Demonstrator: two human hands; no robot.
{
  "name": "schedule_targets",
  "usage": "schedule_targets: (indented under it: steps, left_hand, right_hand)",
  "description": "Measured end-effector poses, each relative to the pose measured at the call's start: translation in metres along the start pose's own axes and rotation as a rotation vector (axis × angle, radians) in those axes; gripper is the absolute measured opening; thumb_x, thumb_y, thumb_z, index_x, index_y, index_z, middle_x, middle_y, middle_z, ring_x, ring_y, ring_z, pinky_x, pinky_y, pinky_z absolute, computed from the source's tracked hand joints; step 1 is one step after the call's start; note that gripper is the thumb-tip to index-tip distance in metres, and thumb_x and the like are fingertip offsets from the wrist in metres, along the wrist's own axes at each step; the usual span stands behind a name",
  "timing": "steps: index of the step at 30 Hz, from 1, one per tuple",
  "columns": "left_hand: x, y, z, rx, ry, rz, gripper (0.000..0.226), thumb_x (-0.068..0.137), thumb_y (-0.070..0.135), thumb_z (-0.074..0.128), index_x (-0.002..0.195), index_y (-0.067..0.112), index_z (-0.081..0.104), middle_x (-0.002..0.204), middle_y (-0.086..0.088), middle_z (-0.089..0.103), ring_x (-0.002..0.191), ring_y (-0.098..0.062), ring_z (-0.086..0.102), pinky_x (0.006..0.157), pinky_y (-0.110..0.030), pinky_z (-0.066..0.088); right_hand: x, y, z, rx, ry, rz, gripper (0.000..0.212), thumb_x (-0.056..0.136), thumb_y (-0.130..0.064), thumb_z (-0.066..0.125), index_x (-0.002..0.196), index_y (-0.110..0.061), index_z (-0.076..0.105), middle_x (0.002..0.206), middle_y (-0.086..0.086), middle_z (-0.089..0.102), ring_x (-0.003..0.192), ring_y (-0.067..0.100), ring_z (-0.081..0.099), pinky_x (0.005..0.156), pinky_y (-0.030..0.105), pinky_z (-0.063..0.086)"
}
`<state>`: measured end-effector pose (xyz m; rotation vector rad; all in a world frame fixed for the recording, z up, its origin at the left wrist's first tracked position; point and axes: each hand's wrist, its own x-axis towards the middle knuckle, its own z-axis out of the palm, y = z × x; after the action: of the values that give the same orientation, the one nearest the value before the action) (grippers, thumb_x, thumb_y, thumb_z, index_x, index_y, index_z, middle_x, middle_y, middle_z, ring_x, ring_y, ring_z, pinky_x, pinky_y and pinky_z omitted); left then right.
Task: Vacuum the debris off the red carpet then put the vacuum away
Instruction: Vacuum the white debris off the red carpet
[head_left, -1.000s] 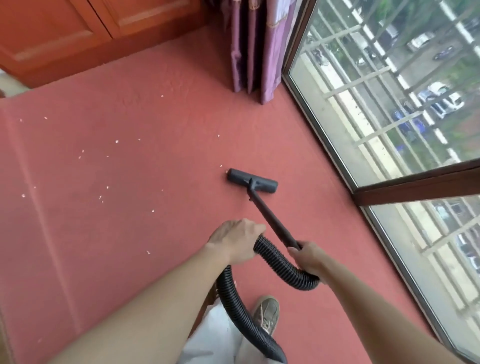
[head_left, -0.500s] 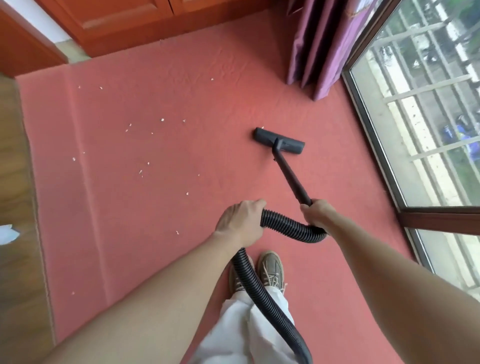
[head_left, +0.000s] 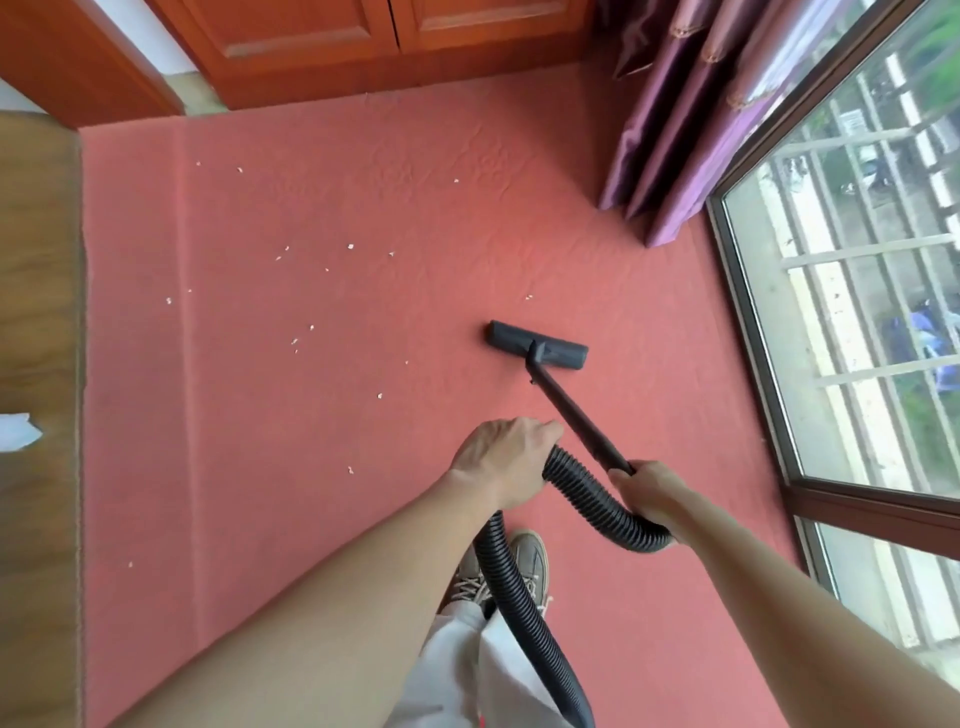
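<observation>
**Single head-worn, wide-angle view.** We look steeply down from standing height onto the red carpet (head_left: 291, 519). The left hand (head_left: 506, 457) and right hand (head_left: 649, 493) sit close in the lower centre, and the shoes (head_left: 524, 566) lie directly beneath. The window (head_left: 857, 312) bounds the right margin and the cabinet doors (head_left: 395, 41) bound the top.

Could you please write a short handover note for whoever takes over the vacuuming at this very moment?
Left hand grips the ribbed hose; right hand grips the upper end of the wand, where the hose joins.
The floor head sits flat on the red carpet, on the side nearer the window.
Done: the strip by the window shows no specks.
Left: white debris scattered over the carpet's left half, one speck just beyond the head; then put the vacuum away. Its body is out of view.
</observation>
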<state>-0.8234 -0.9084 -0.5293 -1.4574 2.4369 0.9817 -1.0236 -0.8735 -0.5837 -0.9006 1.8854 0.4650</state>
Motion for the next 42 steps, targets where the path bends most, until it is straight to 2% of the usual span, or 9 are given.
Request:
schedule_targets:
  steps: [3,5,9,11,17,22,32,37,42]
  left_hand:
    - [0.014,-0.015,-0.003,-0.044,0.083,-0.137,0.018,0.087,0.007,0.057,0.088,0.019,0.044,0.081,0.0,0.057,0.073,-0.029,0.06,0.062,-0.032,0.04]
    - [0.017,-0.027,-0.001,-0.072,0.123,-0.203,0.017,0.089,0.009,0.06,0.091,0.018,0.046,0.081,0.0,0.058,0.066,-0.023,0.056,0.055,-0.029,0.035]
    - [0.016,-0.037,0.003,-0.091,0.119,-0.221,0.018,0.089,0.012,0.064,0.09,0.017,0.047,0.078,0.002,0.056,0.063,-0.02,0.055,0.049,-0.028,0.032]
    - [0.012,-0.036,0.003,-0.12,0.059,-0.183,0.02,0.087,0.011,0.063,0.085,0.019,0.045,0.075,0.001,0.056,0.064,-0.023,0.057,0.051,-0.028,0.034]
    - [-0.02,-0.038,0.017,-0.115,-0.217,0.037,0.014,0.08,0.019,0.064,0.084,0.025,0.053,0.082,0.002,0.063,0.073,-0.025,0.061,0.067,-0.034,0.05]
    - [-0.054,-0.051,0.031,-0.048,-0.243,0.166,0.018,0.081,0.019,0.065,0.078,0.024,0.047,0.077,0.002,0.06,0.069,-0.024,0.056,0.064,-0.031,0.041]
    - [-0.177,-0.176,-0.016,-0.159,-0.044,-0.067,0.021,0.081,0.014,0.06,0.077,0.021,0.041,0.071,-0.003,0.056,0.067,-0.032,0.058,0.057,-0.033,0.042]
    - [-0.235,-0.215,-0.012,-0.146,-0.1,-0.106,0.017,0.079,0.016,0.062,0.078,0.022,0.045,0.072,0.0,0.057,0.07,-0.029,0.058,0.06,-0.031,0.042]
    - [-0.274,-0.214,0.007,-0.179,-0.264,0.014,0.011,0.079,0.021,0.065,0.081,0.023,0.054,0.074,0.005,0.059,0.071,-0.023,0.058,0.062,-0.028,0.039]
  right_hand:
    - [0.043,-0.034,-0.023,0.012,0.102,-0.004,0.044,0.098,-0.036,0.048,0.127,-0.005,0.062,0.107,0.017,0.067,0.096,0.031,0.065,0.072,0.026,0.042]
    - [0.066,-0.059,-0.036,0.036,0.149,-0.001,0.044,0.096,-0.033,0.05,0.125,-0.001,0.06,0.1,0.017,0.064,0.084,0.031,0.062,0.065,0.027,0.04]
    - [0.076,-0.075,-0.041,-0.013,0.162,0.008,0.041,0.094,-0.028,0.05,0.123,0.0,0.059,0.091,0.015,0.061,0.066,0.026,0.056,0.055,0.026,0.038]
    - [0.064,-0.064,-0.032,-0.073,0.143,-0.011,0.042,0.096,-0.03,0.049,0.124,-0.001,0.06,0.093,0.015,0.062,0.07,0.028,0.059,0.06,0.025,0.039]
    - [-0.007,-0.002,0.035,-0.1,-0.028,-0.081,0.034,0.098,-0.031,0.048,0.124,-0.013,0.061,0.092,0.008,0.065,0.082,0.025,0.061,0.07,0.026,0.041]
    - [-0.046,0.003,0.081,-0.085,-0.031,-0.059,0.033,0.099,-0.033,0.048,0.126,-0.018,0.06,0.092,0.005,0.065,0.082,0.022,0.061,0.069,0.026,0.04]
    - [-0.042,-0.147,0.167,0.119,0.101,0.04,0.044,0.094,-0.036,0.055,0.123,-0.004,0.063,0.1,0.016,0.066,0.09,0.03,0.066,0.071,0.03,0.047]
    - [-0.09,-0.168,0.234,0.055,0.011,-0.006,0.04,0.093,-0.034,0.052,0.118,-0.005,0.064,0.101,0.017,0.069,0.09,0.031,0.068,0.068,0.03,0.048]
    - [-0.154,-0.126,0.285,-0.042,-0.173,0.004,0.037,0.096,-0.032,0.047,0.122,-0.012,0.063,0.098,0.011,0.07,0.083,0.024,0.067,0.069,0.03,0.052]
